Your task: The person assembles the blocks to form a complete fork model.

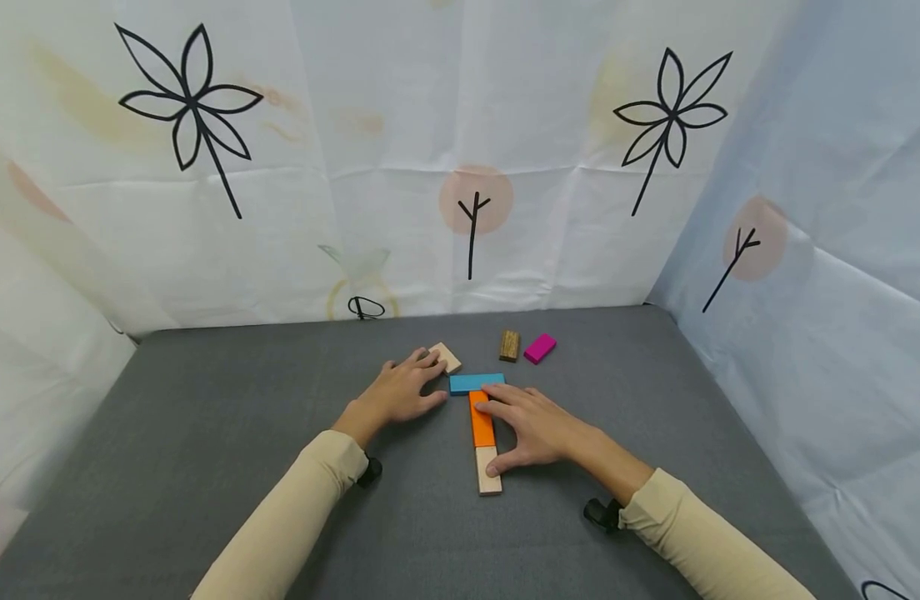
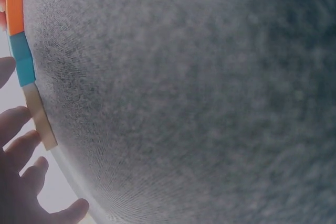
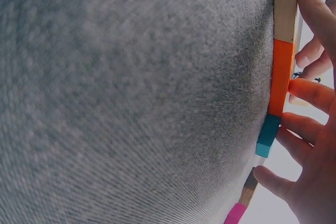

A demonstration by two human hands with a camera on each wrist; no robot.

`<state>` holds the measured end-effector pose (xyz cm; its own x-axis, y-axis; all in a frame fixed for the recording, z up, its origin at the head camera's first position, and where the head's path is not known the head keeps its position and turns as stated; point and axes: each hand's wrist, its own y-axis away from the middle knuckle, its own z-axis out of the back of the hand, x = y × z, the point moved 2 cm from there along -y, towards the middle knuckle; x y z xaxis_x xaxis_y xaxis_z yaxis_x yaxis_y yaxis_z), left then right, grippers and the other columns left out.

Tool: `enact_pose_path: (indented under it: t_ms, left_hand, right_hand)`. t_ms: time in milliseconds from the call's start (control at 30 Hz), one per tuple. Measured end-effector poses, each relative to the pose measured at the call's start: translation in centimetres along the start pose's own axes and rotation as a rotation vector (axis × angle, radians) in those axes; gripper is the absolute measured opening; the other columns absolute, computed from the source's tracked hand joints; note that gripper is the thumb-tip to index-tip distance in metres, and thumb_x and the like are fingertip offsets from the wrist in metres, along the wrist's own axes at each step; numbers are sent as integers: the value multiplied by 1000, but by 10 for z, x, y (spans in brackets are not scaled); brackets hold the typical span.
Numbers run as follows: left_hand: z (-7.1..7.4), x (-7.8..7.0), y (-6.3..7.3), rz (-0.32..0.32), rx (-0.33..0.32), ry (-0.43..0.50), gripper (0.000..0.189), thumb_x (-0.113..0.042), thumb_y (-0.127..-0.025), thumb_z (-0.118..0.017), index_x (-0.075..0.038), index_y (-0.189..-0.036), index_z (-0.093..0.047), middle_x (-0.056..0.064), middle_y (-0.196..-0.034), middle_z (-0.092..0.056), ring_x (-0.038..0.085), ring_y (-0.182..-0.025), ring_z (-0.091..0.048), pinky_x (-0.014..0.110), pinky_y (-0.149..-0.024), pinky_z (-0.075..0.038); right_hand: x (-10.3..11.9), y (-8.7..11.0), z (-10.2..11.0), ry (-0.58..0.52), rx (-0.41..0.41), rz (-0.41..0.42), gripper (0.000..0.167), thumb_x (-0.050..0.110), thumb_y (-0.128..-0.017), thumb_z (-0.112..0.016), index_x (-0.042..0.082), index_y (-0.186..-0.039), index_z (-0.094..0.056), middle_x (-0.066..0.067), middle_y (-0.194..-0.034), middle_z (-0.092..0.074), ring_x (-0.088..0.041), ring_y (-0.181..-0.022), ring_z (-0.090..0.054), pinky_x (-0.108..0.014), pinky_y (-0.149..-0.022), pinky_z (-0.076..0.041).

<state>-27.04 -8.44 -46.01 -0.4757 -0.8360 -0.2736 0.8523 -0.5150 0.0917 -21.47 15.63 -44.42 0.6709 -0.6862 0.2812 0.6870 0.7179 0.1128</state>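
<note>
In the head view a blue block [image 1: 467,384] lies crosswise at the far end of an orange block [image 1: 482,425], with a plain wooden block [image 1: 487,477] in line at its near end. My right hand [image 1: 538,427] spreads over this row from the right, fingertips on the orange block and at the blue one, thumb at the near wooden block. To the left, my left hand [image 1: 403,390] has its fingers stretched toward another plain wooden block [image 1: 447,358], fingertips at its edge. The left thumb points at the blue block's left end.
Beyond the row lie a brown patterned block [image 1: 509,345] and a magenta block [image 1: 540,348]. Grey cloth [image 1: 227,450] covers the table. A white printed curtain [image 1: 400,167] hangs behind and along the sides. Each wrist carries a small black camera.
</note>
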Motion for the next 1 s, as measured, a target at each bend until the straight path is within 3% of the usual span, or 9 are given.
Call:
enact_pose_path:
  t_ms: [400, 733, 1000]
  left_hand:
    - [2, -3, -3, -37, 1, 47, 56, -33, -100, -59, -11, -150, -46, 9, -158, -35, 31, -149, -25, 64, -110, -26]
    - [1, 2, -8, -18, -2, 74, 56, -36, -99, -61, -11, -148, -49, 8, -157, -38, 30, -149, -26, 62, -112, -25]
    - [4, 0, -6, -17, -15, 153, 60, -34, -95, -66, -10, -147, -50, 10, -156, -40, 32, -147, -29, 59, -114, -24]
  right_hand:
    - [-1, -1, 0, -1, -3, -6, 97, 73, -77, -69, 15, -150, -46, -11, -160, -32, -29, -146, -31, -56, -110, -31]
    - [-1, -1, 0, -2, 0, -2, 96, 73, -77, -68, 15, -150, -46, -11, -160, -31, -29, -146, -31, -56, -110, -31]
    - [1, 1, 2, -16, 7, 0, 95, 71, -78, -70, 15, -151, -45, -12, -160, -31, -30, -145, -32, -58, -110, -31]
